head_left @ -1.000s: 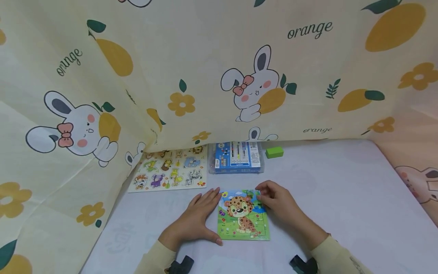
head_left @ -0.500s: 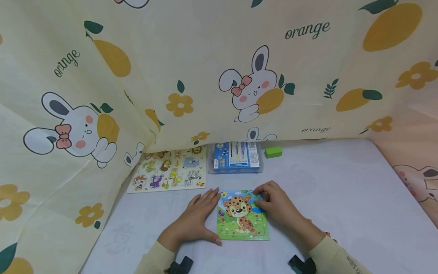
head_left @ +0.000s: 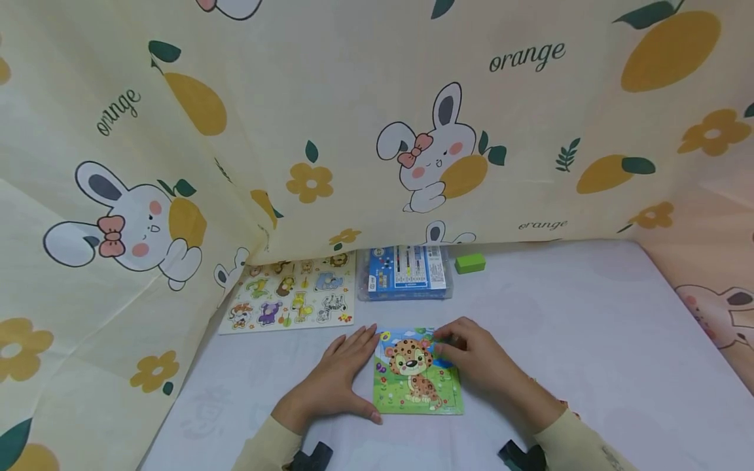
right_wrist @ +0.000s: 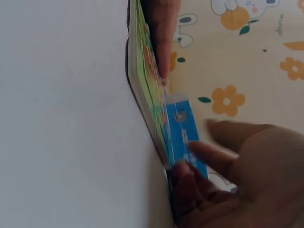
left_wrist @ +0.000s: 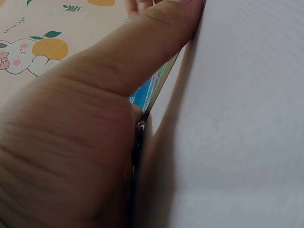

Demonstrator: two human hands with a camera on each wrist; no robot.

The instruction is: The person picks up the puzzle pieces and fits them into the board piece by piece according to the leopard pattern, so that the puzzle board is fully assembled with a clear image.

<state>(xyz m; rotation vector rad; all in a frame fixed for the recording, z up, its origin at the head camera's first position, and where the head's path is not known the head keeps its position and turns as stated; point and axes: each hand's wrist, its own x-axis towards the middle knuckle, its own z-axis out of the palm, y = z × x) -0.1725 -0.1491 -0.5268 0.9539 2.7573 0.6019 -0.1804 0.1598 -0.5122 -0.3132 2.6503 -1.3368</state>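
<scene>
A square picture puzzle (head_left: pixel 406 386) of a spotted leopard cub on green grass lies flat on the white table in the head view. My left hand (head_left: pixel 330 379) spreads along its left side, fingers at the upper left corner and thumb by the lower left one. My right hand (head_left: pixel 480 350) hovers over the upper right part, index finger and thumb curved apart, covering some of the picture. In the right wrist view the puzzle (right_wrist: pixel 148 80) shows edge-on, and the right hand (right_wrist: pixel 251 175) is blurred, with lower fingertips right at the puzzle's corner.
Behind the puzzle lie a board with animal pictures (head_left: pixel 285 294), a clear box with a blue label (head_left: pixel 406 275) and a green block (head_left: pixel 470 263). A rabbit-and-orange patterned curtain (head_left: pixel 353 118) hangs at the back and left, its lower edge overlapping the board and box.
My right hand has shifted slightly left over the puzzle's upper right corner, its thumb moving inward over the picture. The left hand and the puzzle have stayed in place.
</scene>
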